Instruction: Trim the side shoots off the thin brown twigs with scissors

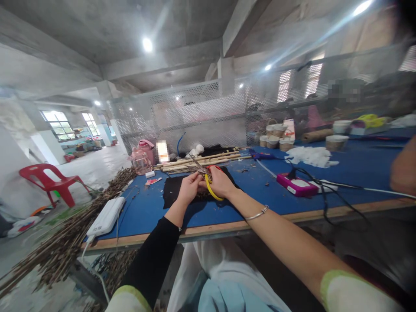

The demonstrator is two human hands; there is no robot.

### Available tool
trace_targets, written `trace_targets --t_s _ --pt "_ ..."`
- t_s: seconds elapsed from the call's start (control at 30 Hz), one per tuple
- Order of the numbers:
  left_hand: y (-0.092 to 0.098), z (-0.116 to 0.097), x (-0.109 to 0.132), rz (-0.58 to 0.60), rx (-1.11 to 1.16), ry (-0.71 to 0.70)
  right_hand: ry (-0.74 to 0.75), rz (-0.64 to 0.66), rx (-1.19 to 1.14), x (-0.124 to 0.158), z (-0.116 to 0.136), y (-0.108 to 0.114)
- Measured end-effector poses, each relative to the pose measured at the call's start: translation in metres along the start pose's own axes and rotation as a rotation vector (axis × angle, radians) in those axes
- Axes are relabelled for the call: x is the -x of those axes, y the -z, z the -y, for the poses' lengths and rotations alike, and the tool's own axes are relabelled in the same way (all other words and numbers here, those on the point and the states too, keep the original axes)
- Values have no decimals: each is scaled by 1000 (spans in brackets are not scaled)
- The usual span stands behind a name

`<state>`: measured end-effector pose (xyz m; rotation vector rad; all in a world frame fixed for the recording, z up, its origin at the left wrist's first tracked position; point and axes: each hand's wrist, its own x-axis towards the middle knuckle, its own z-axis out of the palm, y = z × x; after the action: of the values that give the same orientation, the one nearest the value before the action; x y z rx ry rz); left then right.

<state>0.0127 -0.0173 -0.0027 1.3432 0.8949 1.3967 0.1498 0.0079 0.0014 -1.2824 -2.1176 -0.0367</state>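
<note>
My right hand [221,182] is closed around scissors [209,186] with a yellow and a red handle loop. Their metal blades point up and to the left over the table. Close beside it, the fingers of my left hand [189,187] are pinched together just below the blades. What they hold is too small to make out. Both hands are above a black cloth [170,190] lying on the blue tabletop [198,220]. Behind the blades lie several pale wooden sticks [208,163].
A white power bank [106,216] with a cable lies at the left edge, near bundles of dry twigs [69,242]. To the right are a purple box [296,185] with black cords, white fluff [310,157] and several small pots [272,142]. A red chair [53,182] stands left.
</note>
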Motion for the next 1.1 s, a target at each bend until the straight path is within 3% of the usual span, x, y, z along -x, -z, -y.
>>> trace_targets --t_s 0.27,0.47,0.7,0.97,1.1 --pt "7 9 -8 -37 -84 -62 -154 119 18 -1 4 -6" --pt "11 14 -12 -67 -151 -60 -148 143 -76 -2 0 -9" --pt "11 16 -18 -103 -23 21 -208 70 -37 -5 -13 -10" --pt "10 14 -15 -127 -88 -69 -118 41 -105 -4 -10 -12" --pt "12 11 -14 -179 -319 -206 -81 110 -192 -3 -8 -13"
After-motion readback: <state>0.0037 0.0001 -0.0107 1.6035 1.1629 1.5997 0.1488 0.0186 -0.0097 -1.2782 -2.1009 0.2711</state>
